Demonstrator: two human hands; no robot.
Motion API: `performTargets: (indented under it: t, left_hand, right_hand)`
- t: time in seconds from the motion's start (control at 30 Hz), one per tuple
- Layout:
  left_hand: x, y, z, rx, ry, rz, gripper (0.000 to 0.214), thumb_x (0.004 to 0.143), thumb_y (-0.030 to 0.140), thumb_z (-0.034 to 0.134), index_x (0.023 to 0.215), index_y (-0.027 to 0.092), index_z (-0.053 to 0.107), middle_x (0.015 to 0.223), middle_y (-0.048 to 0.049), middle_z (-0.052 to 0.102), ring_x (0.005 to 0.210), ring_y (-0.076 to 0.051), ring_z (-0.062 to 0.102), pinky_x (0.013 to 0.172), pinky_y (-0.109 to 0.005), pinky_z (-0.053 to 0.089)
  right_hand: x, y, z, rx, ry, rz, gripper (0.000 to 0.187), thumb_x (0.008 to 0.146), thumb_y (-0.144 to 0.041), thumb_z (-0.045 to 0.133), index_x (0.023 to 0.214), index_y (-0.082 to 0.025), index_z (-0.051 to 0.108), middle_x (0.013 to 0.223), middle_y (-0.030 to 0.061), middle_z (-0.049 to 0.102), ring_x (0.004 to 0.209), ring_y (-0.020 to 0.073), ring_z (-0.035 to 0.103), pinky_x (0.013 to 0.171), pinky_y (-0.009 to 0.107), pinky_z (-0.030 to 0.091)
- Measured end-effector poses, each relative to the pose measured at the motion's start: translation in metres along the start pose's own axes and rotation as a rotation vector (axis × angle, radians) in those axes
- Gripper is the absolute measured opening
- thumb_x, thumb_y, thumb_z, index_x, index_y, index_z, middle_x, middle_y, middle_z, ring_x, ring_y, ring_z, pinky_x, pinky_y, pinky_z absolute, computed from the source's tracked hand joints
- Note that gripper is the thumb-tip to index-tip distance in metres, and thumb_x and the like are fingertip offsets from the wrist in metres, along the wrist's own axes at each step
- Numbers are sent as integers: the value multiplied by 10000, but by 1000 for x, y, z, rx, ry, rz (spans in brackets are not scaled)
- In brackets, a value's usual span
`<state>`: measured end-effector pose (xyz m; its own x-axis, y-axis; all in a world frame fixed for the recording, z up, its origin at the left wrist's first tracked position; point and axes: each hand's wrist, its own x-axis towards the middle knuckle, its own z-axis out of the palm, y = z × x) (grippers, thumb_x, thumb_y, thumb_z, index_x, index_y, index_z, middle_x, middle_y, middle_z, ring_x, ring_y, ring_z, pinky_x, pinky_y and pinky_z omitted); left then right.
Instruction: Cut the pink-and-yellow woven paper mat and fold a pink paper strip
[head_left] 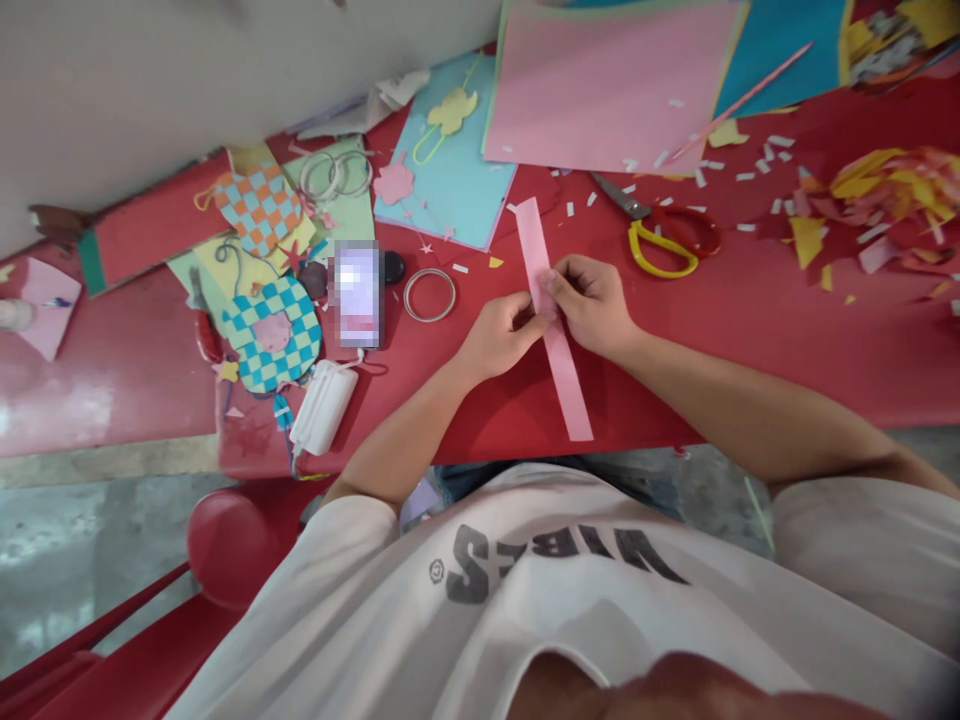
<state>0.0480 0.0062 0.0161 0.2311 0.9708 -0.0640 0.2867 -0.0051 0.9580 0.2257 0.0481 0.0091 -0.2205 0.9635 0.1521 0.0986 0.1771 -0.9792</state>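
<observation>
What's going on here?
A person is pinching a long pink paper strip with the left hand and right hand, over a red table. Scissors with yellow and red handles lie to the right of the hands, near white paper snippets. Checkered woven paper crafts lie farther left.

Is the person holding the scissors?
No, the scissors lie on the red table while the left hand and right hand pinch a pink paper strip.
</observation>
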Motion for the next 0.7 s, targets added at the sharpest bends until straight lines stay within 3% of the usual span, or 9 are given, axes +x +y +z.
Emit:
performTargets:
  t: [0.23, 0.43, 0.7]
  left_hand:
    - [0, -2, 2, 1, 56, 10, 496, 971, 555, 765, 744, 224, 475, 683, 39, 488, 639, -124, 426, 614, -330, 323]
    - [4, -12, -2, -54, 84, -2, 517, 948, 616, 783, 767, 216, 509, 711, 29, 514, 665, -124, 459, 624, -320, 341]
    - [5, -9, -3, -146, 62, -14, 528, 904, 629, 829, 739, 204, 565, 696, 26, 530, 654, -114, 461, 606, -311, 332]
  right_hand:
    - [2, 5, -1, -2, 7, 2, 624, 958, -791, 703, 700, -240, 562, 641, -7, 517, 610, 148, 434, 577, 348, 361]
    - [3, 6, 0, -6, -90, 0, 610, 955, -775, 720, 705, -228, 614, 652, 2, 558, 618, 148, 470, 578, 345, 348]
    - [1, 2, -1, -38, -20, -43, 623, 981, -784, 670, 699, -237, 570, 630, -5, 524, 594, 145, 427, 573, 346, 334]
